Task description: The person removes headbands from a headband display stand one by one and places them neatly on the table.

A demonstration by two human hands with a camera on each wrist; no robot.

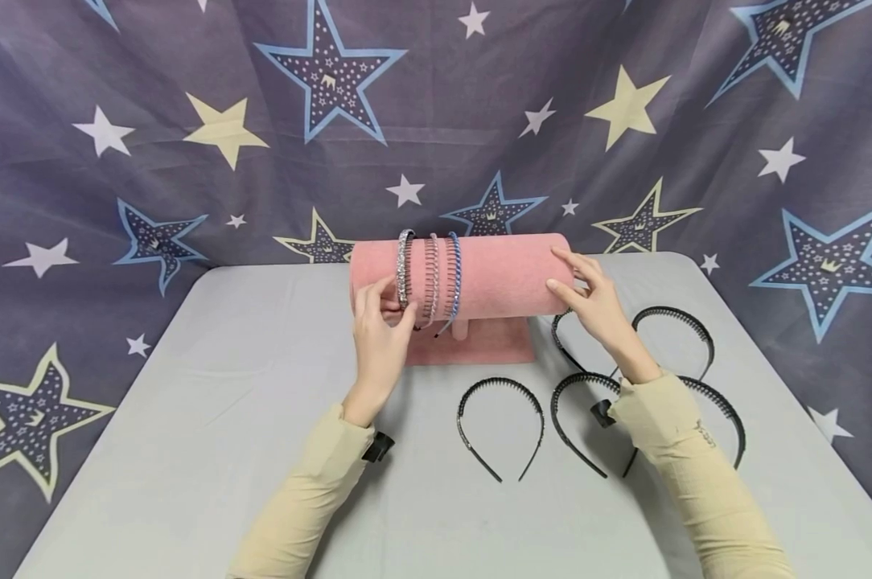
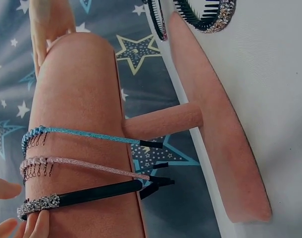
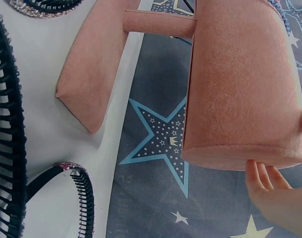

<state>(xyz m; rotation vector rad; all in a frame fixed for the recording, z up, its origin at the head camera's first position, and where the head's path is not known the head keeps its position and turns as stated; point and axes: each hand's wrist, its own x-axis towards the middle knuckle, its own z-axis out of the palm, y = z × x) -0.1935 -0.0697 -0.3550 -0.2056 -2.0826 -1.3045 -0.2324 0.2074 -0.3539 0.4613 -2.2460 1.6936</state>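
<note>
The left hand (image 1: 378,342) straddles a silver headband (image 1: 404,269) on a pink roll (image 1: 504,273); whether it pinches is unclear. The right hand (image 1: 601,310) grips the roll's other end. Pink (image 1: 433,273) and blue headbands (image 1: 457,269) circle the roll alongside. Black headbands (image 1: 501,381) lie on the surface (image 1: 190,394), before starry cloth (image 1: 436,133).

Head view: from above, looking forward and down across pale grey cloth-covered surface (image 1: 211,482) to dark star-printed fabric backdrop (image 1: 436,121); farthest, widest, taking in left hand (image 1: 380,338), right hand (image 1: 597,304) and whole pink velvety cylinder (image 1: 508,273). Left wrist view: close, turned sideways, looking along cylinder toward right hand at far end. Right wrist view: close, also sideways, looking along cylinder from its right end. Both wrist views share cylinder, pink post (image 2: 163,121), flat pink base (image 2: 223,148).
</note>
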